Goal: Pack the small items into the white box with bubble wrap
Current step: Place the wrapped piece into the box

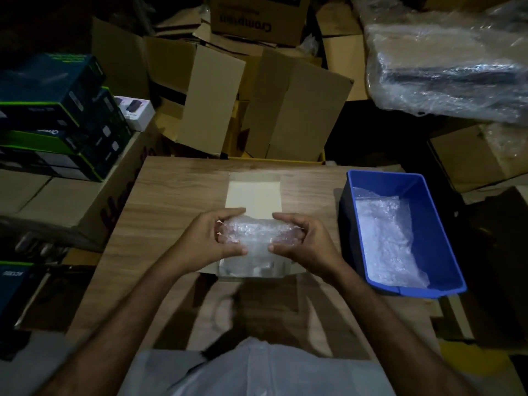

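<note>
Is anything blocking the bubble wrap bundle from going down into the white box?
Nothing visible. Both hands, left hand and right hand, hold the bubble wrap bundle right above the open white box.

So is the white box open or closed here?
Open: the white box has its lid flap folded back flat on the table, bubble wrap over its opening.

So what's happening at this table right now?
A person is packing at a wooden table. Both hands, the left hand and the right hand, grip a wad of bubble wrap from either side, holding it over the open white box, whose lid flap lies back on the table. More bubble wrap lies in the blue bin to the right. What is inside the wrap cannot be made out.
</note>
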`<state>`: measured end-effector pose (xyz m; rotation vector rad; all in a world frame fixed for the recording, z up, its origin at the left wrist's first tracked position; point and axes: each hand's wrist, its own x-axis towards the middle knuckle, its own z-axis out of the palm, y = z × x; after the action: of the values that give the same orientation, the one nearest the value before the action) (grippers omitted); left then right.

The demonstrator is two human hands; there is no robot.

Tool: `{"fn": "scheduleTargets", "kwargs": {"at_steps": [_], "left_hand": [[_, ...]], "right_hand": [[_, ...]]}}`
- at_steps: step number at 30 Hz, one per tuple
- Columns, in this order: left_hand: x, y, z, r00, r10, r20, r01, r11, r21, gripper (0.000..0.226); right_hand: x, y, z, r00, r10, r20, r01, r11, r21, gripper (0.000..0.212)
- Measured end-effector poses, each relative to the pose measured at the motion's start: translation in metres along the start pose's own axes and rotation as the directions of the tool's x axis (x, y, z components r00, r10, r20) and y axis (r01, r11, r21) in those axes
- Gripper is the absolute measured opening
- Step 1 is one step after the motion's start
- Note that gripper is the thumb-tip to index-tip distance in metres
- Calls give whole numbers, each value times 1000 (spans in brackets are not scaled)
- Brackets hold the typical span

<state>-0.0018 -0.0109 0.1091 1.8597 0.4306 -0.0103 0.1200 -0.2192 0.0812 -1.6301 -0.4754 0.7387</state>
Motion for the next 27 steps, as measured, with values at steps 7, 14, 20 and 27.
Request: {"fn": "scheduleTargets", "kwargs": {"at_steps": [7,14,20,27], "left_hand": [[3,-2,-8,991,129,43,-136,943,305,26],[2,-4,-3,993,91,79,-75,980,-183,17],[-1,-25,0,990,-80,113,112,942,-315,28],[-2,-38,3,999,-33,19,38,951,-307,45]], "right_hand": [[3,-13,-12,993,-119,3,115,950,-292,21],[3,2,0,985,-172,36,172,985,-8,12],[-1,19,9,1000,11,-8,-9,984,179,20],[-10,23,8,994,100,-53,-87,972,217,49]]}}
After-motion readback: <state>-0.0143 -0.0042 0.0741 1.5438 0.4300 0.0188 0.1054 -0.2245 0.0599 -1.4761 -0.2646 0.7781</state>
